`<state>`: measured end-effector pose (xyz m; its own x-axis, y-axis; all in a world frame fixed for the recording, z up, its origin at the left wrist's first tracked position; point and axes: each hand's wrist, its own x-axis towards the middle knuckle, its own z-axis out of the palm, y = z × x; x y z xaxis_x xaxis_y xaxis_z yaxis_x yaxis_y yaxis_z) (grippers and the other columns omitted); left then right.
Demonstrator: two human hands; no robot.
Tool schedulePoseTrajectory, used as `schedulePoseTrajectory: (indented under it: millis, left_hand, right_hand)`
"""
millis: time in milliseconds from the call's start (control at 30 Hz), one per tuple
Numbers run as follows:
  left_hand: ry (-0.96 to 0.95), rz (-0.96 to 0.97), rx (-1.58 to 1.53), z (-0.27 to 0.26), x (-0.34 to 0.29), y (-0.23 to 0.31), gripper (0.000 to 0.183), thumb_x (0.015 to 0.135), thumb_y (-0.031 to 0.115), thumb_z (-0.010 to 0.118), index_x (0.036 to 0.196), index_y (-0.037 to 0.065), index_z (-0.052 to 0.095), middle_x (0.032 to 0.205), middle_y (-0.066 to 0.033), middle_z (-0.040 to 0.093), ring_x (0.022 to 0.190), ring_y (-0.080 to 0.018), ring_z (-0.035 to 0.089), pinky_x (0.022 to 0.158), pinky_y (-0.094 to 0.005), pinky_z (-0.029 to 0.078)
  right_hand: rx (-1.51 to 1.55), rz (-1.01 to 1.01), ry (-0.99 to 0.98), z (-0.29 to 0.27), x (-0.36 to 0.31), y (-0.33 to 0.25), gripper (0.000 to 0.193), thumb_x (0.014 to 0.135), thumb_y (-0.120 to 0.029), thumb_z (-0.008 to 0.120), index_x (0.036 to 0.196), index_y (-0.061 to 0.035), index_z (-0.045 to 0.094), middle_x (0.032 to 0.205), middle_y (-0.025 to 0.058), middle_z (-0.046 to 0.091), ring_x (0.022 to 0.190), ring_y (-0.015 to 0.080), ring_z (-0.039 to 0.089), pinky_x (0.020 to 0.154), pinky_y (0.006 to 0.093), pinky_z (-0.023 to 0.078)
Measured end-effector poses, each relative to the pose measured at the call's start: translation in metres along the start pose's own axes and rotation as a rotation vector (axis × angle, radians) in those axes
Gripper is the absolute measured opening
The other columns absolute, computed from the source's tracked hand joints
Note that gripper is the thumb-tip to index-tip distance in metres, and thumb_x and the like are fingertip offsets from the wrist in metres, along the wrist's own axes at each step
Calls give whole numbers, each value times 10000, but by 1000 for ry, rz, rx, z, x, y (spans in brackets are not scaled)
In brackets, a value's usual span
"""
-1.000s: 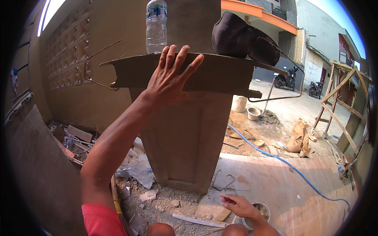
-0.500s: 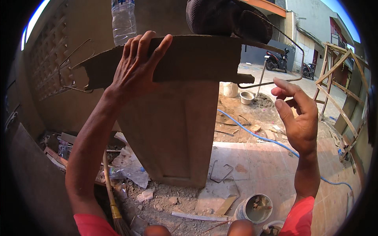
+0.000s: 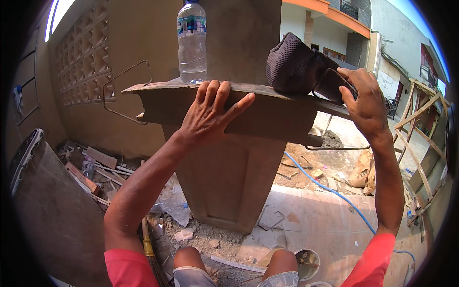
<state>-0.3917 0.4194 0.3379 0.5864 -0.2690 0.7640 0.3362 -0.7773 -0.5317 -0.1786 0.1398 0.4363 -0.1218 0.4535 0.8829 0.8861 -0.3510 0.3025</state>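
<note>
A rough grey cement ledge juts out over a panelled pillar in front of me. My left hand lies against the ledge's front face, fingers bent over its top edge and thumb stretched to the side. On top, behind those fingers, stands a clear water bottle with a blue cap. A dark mesh cap rests at the ledge's right part. My right hand is closed at the cap's brim, thumb in front and fingers over it; the palm side is hidden.
Bent metal rods stick out at both ledge ends. A blue hose crosses the tiled floor. Rubble and a broom lie low left; a bucket stands by my knee. A wooden frame leans at right.
My right hand has moved up from beside the ledge to the cap's brim. The view has shifted, showing more of the bottle. My left hand stays on the ledge.
</note>
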Motion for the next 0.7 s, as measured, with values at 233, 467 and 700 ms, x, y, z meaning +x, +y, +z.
schedulePoseTrajectory:
  millis: [233, 467, 700]
  left_hand:
    - [-39, -15, 10, -4, 1, 2, 1132, 484, 245, 909, 1467, 285, 350, 1306, -175, 326, 1267, -393, 330, 1115, -545, 265]
    - [-56, -25, -39, -6, 0, 3, 1164, 451, 250, 918, 1468, 280, 353, 1331, -182, 312, 1301, -399, 303, 1131, -553, 237]
    - [-53, -39, -94, -7, 2, 4, 1177, 432, 225, 911, 1469, 259, 355, 1352, -192, 312, 1297, -405, 315, 1127, -554, 245]
  right_hand:
    - [-31, 26, -84, 4, 9, 3, 321, 837, -129, 681, 1155, -114, 645, 954, 114, 598, 928, 316, 594, 841, 430, 499]
    - [156, 107, -146, 10, 21, 8, 272, 843, -158, 675, 1104, -83, 662, 914, 157, 620, 908, 349, 623, 824, 456, 494]
    - [226, 136, -184, 12, 30, 15, 271, 833, -177, 670, 1077, -61, 667, 913, 179, 665, 909, 351, 648, 840, 441, 502]
